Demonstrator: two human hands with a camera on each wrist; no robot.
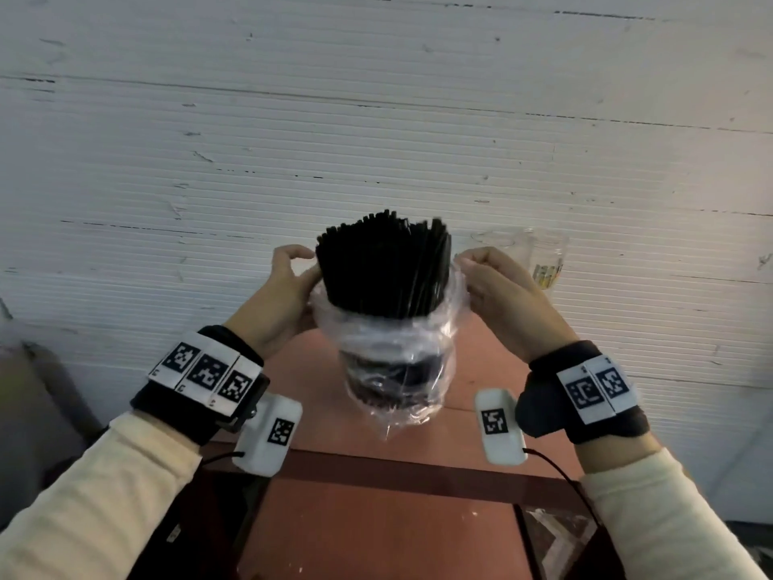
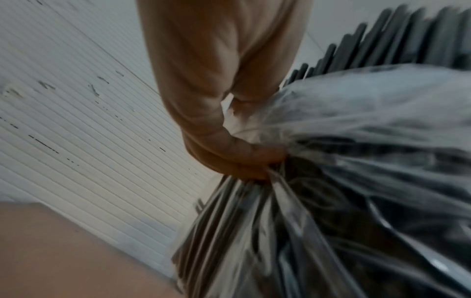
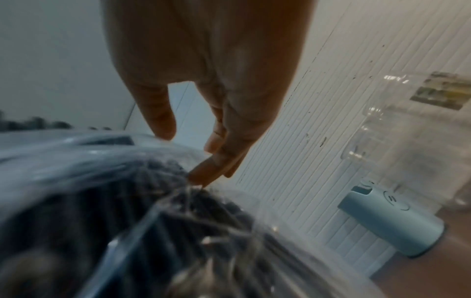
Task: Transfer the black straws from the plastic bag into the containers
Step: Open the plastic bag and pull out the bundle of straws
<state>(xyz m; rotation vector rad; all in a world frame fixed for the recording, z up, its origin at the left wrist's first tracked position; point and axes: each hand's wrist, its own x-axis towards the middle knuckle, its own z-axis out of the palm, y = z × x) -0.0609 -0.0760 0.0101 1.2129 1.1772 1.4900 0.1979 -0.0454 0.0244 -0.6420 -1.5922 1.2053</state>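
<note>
A thick bundle of black straws (image 1: 382, 265) stands upright in a clear plastic bag (image 1: 397, 370), held in the air over the reddish table (image 1: 376, 525). The bag is rolled down, so the upper half of the straws is bare. My left hand (image 1: 299, 270) grips the bag's left rim, with curled fingers (image 2: 237, 157) bunching the plastic bag (image 2: 356, 141) below the straws (image 2: 382, 40). My right hand (image 1: 470, 267) pinches the right rim; its fingertips (image 3: 201, 177) pull at the creased plastic bag (image 3: 76, 161). Clear containers (image 1: 546, 255) stand behind my right hand.
A white ribbed wall (image 1: 376, 119) rises right behind the table. At the right of the table stand a tall clear container (image 3: 407, 131) with a label and a light-blue cylinder (image 3: 390, 221), close to the wall. A dark crossbar (image 1: 397, 470) runs across the table's near part.
</note>
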